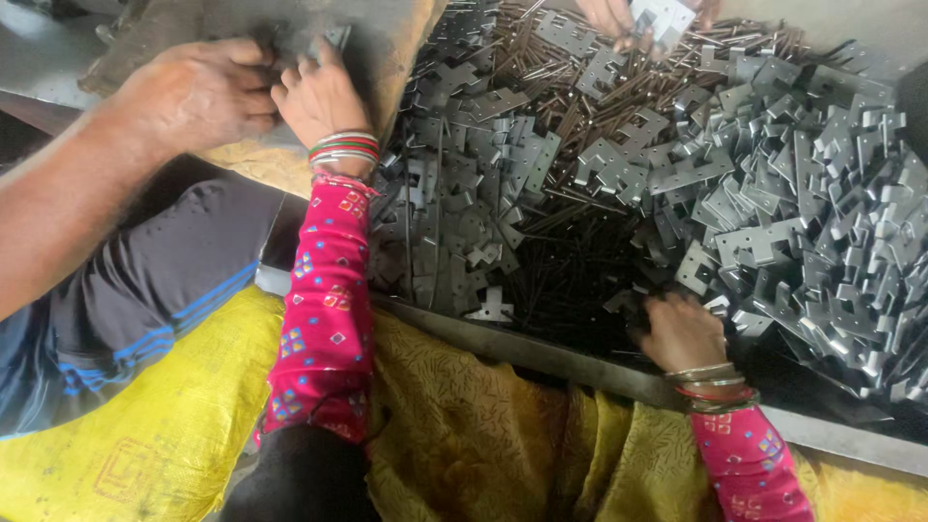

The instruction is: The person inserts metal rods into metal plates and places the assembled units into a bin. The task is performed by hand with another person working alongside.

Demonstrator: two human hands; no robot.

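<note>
My left hand, in a pink patterned sleeve with bangles, reaches to the upper left. Its fingertips pinch a small grey metal plate lying on a worn brown block. My right hand rests knuckles-up in a big heap of grey metal hinge plates and thin dark pins. Its fingers curl down into the pins and are hidden. Another person's hand presses on the same block, right beside my left hand.
The other person's bare forearm and dark-clothed leg fill the left. A second person's hands hold a pale plate at the top edge. A metal rim borders the heap. Yellow cloth covers my lap.
</note>
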